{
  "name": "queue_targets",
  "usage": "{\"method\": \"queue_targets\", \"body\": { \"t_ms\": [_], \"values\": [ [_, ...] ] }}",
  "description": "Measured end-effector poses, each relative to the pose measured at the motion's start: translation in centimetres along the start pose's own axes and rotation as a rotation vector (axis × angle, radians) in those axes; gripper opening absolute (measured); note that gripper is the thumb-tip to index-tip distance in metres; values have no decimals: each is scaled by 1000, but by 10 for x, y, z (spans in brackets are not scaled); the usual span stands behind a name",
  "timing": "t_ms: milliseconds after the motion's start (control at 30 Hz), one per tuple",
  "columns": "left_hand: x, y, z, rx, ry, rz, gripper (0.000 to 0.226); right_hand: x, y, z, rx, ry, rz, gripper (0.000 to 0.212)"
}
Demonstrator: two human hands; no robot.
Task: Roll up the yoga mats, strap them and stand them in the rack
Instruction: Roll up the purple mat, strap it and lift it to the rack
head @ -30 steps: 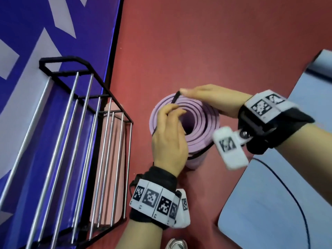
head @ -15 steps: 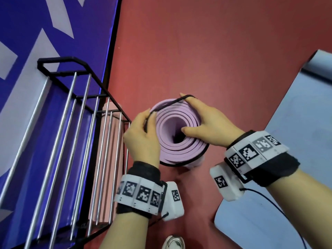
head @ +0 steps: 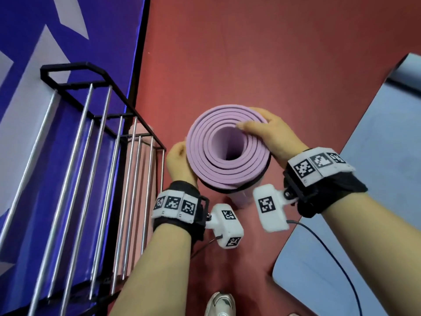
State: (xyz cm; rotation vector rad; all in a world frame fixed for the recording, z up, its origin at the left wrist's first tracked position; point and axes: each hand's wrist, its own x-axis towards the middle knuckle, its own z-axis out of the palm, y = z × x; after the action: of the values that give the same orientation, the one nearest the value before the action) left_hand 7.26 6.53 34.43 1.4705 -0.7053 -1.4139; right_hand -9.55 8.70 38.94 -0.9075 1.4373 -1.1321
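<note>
A rolled lilac yoga mat [head: 218, 169] stands on end on the red floor, its spiral top facing me. A black strap [head: 234, 189] rings the roll just below the top edge. My left hand [head: 178, 161] grips the roll's left side, fingers curled round it and partly hidden behind it. My right hand [head: 271, 135] holds the right side, thumb lying across the top layers. The metal rack [head: 109, 142], with a black frame and silver bars, stands just left of the mat.
A pink rolled mat [head: 139, 179] stands inside the rack. A blue mat [head: 364, 201] lies flat on the floor at the right, a thin cable across it. A blue and white wall runs behind the rack. My shoe [head: 219, 305] is at the bottom.
The strap, held up over the top of the roll before, now sits round it below the rim. Both hands have moved down to the roll's sides.
</note>
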Motion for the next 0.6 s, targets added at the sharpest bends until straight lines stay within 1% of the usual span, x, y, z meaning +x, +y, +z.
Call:
{"method": "queue_targets", "body": {
  "t_ms": [67, 167, 233, 267, 300, 367, 400, 467, 500, 533, 600],
  "values": [
    [-9, 5, 1, -16, -49, 120, 39, 1, 1, 5, 84, -10, -7, 23],
    [-22, 4, -3, -138, -227, 235, 67, -3, 7, 11, 95, -14, 14, 38],
    [-22, -4, -6, -100, -261, 270, 88, -8, 18, 14, 61, 24, -7, 44],
    [-21, -6, -6, -68, -257, 272, 88, -8, 25, 16, 72, 72, -9, 44],
    [-16, -5, -4, -77, -216, 252, 81, -10, 31, 19, 106, 131, 1, 43],
    [-2, 5, 2, -171, -72, 201, 69, -6, 45, 24, 136, 254, 39, 40],
    [5, 9, 6, -161, -2, 212, 68, -2, 50, 26, 103, 302, 32, 41],
    [13, 16, 12, -67, 54, 293, 70, 3, 56, 28, 26, 320, -44, 44],
    [9, 16, 13, -1, 41, 342, 74, 5, 59, 25, 10, 300, -76, 46],
    [-2, 15, 9, 61, -7, 400, 85, 7, 61, 22, 13, 259, -97, 47],
    [-23, 2, -7, 179, -158, 524, 114, 5, 70, 16, 45, 126, -138, 47]
  ]
}}
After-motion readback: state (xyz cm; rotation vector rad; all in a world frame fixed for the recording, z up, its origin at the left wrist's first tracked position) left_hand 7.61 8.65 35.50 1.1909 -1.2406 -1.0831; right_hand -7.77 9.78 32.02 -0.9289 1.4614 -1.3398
